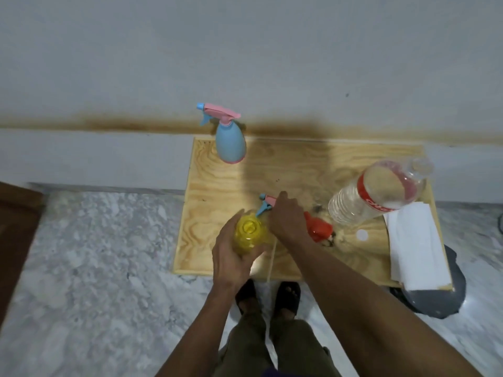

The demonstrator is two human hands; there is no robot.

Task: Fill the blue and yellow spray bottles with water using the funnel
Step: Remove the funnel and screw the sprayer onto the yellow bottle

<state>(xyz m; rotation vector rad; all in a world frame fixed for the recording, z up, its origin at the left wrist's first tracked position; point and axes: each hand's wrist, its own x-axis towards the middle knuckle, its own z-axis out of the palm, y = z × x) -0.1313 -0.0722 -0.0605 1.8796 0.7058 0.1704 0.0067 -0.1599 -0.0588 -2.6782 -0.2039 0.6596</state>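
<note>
The left hand (231, 257) gripped the yellow spray bottle (249, 235) round its body, holding it upright at the near edge of the plywood board (299, 164). Its neck stood open. Just right of the bottle, the right hand (287, 221) closed on the pink-and-blue spray head (265, 204), whose dip tube (270, 257) trailed down beside the bottle; whether the head was coming off or going on could not be judged from this view.

Right of the bottle, partly behind the right wrist, lay the red funnel (318, 227), untouched. Further right stood a clear water bottle (373, 191), uncapped, with its white cap (362, 235) on the board and a folded white cloth (416, 246) beyond.

Far from the yellow bottle, at the board's back edge, stood the blue spray bottle (231, 142), sprayer fitted.

Recommended practice: keep the yellow bottle plumb, set the head down clear of the neck, and seat the funnel fully before pouring.
</note>
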